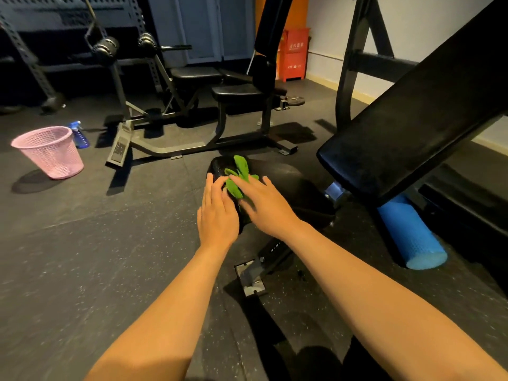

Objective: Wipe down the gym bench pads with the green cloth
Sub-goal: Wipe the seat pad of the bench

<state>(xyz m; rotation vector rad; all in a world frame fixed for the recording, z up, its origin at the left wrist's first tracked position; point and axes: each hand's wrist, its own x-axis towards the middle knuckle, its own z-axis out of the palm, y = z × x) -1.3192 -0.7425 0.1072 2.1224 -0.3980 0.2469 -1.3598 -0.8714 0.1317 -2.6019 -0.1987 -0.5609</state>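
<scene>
The green cloth (238,176) lies crumpled on the black seat pad (286,185) of the bench in front of me. My right hand (264,204) presses flat on the cloth with straight fingers. My left hand (217,213) lies flat against the pad's left edge, its fingertips touching the cloth. The bench's long black back pad (412,119) slopes up to the right, above the seat.
A blue foam roller (412,237) lies on the floor under the back pad. A pink mesh basket (50,151) and a blue spray bottle (79,134) stand at the left. Another black bench (236,90) and a rack frame stand behind. The bench's foot (251,276) sits between my arms.
</scene>
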